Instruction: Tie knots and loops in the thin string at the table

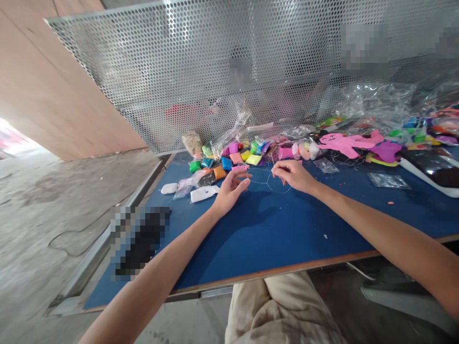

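Note:
A thin, pale thread (pixel 267 183) hangs in loose loops between my hands, just above the blue tabletop. My left hand (pixel 228 190) has its fingers curled and its thumb close to them, with one end of the thread at the fingertips. My right hand (pixel 289 174) is closed in a pinch on the thread's other side. From that pinch a straight, thin whitish piece (pixel 272 160) sticks up, too fine to tell whether it is a needle. Beyond my left hand lie small coloured packets, among them an orange packet (pixel 219 173) and a blue packet (pixel 226 164).
A perforated metal panel (pixel 201 62) rises behind the blue table (pixel 265 239). Clear plastic bags (pixel 376 100), a pink figure (pixel 344 144) and a black-and-white object (pixel 430 169) lie on the right. A white packet (pixel 203 193) and a blurred dark object (pixel 145 241) lie on the left.

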The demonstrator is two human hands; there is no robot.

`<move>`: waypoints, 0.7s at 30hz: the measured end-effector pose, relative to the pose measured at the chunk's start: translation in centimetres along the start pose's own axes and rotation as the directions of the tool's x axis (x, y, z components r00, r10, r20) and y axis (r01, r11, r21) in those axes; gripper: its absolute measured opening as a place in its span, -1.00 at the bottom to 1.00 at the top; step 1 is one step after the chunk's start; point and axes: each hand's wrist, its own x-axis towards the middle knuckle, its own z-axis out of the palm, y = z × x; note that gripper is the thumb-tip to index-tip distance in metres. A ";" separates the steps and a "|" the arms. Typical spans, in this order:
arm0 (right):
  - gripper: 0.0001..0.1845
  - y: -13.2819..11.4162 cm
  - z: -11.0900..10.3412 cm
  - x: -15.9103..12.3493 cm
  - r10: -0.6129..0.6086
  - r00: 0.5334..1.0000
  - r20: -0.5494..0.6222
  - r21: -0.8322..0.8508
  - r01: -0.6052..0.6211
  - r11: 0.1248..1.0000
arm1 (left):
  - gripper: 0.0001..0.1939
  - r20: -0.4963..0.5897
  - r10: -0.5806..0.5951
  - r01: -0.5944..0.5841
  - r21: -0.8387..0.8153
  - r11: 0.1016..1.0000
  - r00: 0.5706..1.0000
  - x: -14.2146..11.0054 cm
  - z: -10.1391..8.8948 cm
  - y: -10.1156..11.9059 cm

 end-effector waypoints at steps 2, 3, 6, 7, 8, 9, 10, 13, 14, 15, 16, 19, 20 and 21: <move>-0.68 0.0 0.6 -0.1 0.011 0.998 -0.066 0.053 -0.007 0.999 | -0.53 0.072 0.000 -0.004 0.056 0.998 0.997 -0.1 0.0 0.0; -0.68 -0.2 1.0 -0.1 0.014 0.994 -0.105 0.080 -0.005 0.997 | -0.54 0.115 -0.019 0.012 0.067 0.998 0.993 -0.2 0.1 0.0; -0.68 -0.9 2.3 -0.5 0.007 0.990 -0.142 0.124 0.011 0.992 | -0.57 0.188 -0.067 0.051 0.087 0.995 0.980 -0.4 0.5 -0.1; -0.67 -1.2 2.7 -0.7 -0.002 0.992 -0.127 0.116 0.017 0.993 | -0.59 0.186 -0.074 0.055 0.102 0.993 0.980 -0.4 0.6 -0.1; -0.66 -1.5 3.0 -0.9 -0.014 0.994 -0.107 0.097 0.024 0.995 | -0.60 0.172 -0.077 0.057 0.118 0.991 0.982 -0.4 0.7 -0.2; -0.66 -1.7 3.2 -1.0 -0.033 0.996 -0.083 0.069 0.038 0.997 | -0.62 0.152 -0.078 0.059 0.129 0.990 0.985 -0.3 0.6 -0.3; -0.67 -1.9 3.4 -1.2 -0.052 0.997 -0.058 0.041 0.055 0.998 | -0.63 0.129 -0.075 0.059 0.129 0.990 0.989 -0.3 0.6 -0.3; -0.70 -2.1 3.5 -1.4 -0.089 0.995 0.035 0.010 0.088 0.996 | -0.65 0.060 -0.043 0.038 0.084 0.996 0.997 0.0 0.3 -0.5; -0.72 -2.1 3.5 -1.4 -0.089 0.993 0.072 0.019 0.088 0.996 | -0.65 0.046 -0.033 0.030 0.066 0.997 0.998 0.0 0.2 -0.5; -0.73 -2.1 3.5 -1.4 -0.088 0.990 0.106 0.030 0.085 0.996 | -0.65 0.041 -0.027 0.026 0.045 0.999 0.999 0.0 0.2 -0.4; -0.74 -2.1 3.4 -1.4 -0.088 0.987 0.132 0.036 0.084 0.996 | -0.65 0.042 -0.030 0.029 0.020 0.999 0.999 0.0 0.2 -0.4; -0.77 -2.1 3.4 -1.6 -0.116 0.984 0.135 0.005 0.117 0.993 | -0.65 0.068 -0.070 0.074 -0.055 0.996 0.995 -0.2 0.4 -0.1; -0.78 -2.1 3.5 -1.6 -0.133 0.984 0.123 -0.016 0.136 0.991 | -0.65 0.073 -0.087 0.091 -0.065 0.994 0.994 -0.2 0.5 0.0; -0.78 -2.1 3.5 -1.7 -0.147 0.983 0.111 -0.037 0.152 0.988 | -0.64 0.073 -0.101 0.105 -0.066 0.992 0.992 -0.3 0.6 0.1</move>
